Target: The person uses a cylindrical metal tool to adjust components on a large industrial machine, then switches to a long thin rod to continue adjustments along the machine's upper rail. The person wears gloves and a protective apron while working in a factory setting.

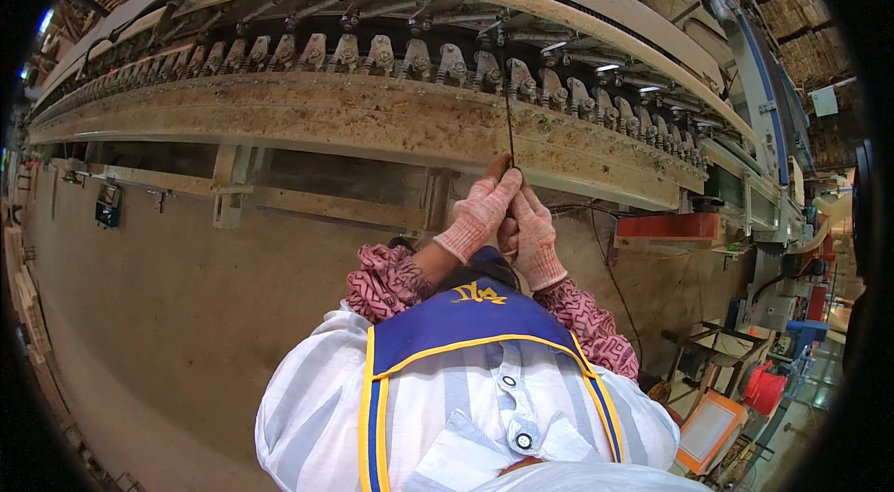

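Left hand [477, 215], gloved, fingers drawn tight, pinching the dark strand [509, 120] at its lower end; right hand [534, 239] curls against it, its own grip hidden. Up goes the strand, straight across the dusty beam [372, 115], into the row of metal brackets [453, 64]!

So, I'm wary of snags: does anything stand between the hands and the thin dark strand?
Nothing visible does: the left hand and right hand meet at the lower end of the thin dark strand, which runs up across the dusty beam.
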`<action>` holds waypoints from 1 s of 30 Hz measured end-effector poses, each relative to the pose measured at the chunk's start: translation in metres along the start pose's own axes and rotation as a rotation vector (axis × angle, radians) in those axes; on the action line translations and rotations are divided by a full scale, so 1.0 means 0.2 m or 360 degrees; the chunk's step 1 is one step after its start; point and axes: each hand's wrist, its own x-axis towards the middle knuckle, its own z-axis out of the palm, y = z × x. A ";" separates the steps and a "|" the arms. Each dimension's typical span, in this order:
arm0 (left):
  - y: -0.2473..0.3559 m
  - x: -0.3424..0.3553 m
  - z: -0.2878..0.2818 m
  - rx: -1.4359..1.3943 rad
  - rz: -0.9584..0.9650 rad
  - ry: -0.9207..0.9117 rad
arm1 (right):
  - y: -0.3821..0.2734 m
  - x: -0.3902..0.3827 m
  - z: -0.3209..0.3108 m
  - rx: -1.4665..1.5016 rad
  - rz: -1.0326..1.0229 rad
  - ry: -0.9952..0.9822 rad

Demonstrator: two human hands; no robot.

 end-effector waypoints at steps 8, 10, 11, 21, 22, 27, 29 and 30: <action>-0.02 -0.01 0.03 -0.0125 0.0044 -0.0021 | 0.05 -0.09 0.01 -0.0157 -0.0049 0.0029; 0.07 -0.07 0.05 -0.0193 -0.0071 0.0003 | 0.06 -0.10 0.02 -0.0134 -0.0054 0.0100; 0.10 -0.07 0.05 -0.0179 -0.0108 0.0019 | 0.06 -0.09 0.02 -0.0139 -0.0059 0.0090; 0.00 0.21 -0.02 0.0316 0.0134 -0.0017 | 0.11 0.14 0.03 0.0039 -0.0100 -0.0002; -0.03 0.24 -0.03 0.0367 0.0205 -0.0036 | 0.13 0.16 0.02 0.0051 -0.0102 0.0025; 0.00 0.26 -0.04 0.0726 0.0044 -0.0019 | 0.07 0.12 0.06 0.0043 -0.0010 0.0037; 0.00 0.26 -0.05 0.0805 0.0026 0.0000 | 0.07 0.12 0.08 0.0043 0.0027 0.0037; 0.02 0.26 -0.06 0.0753 0.0010 -0.0015 | 0.07 0.13 0.08 0.0034 0.0026 0.0031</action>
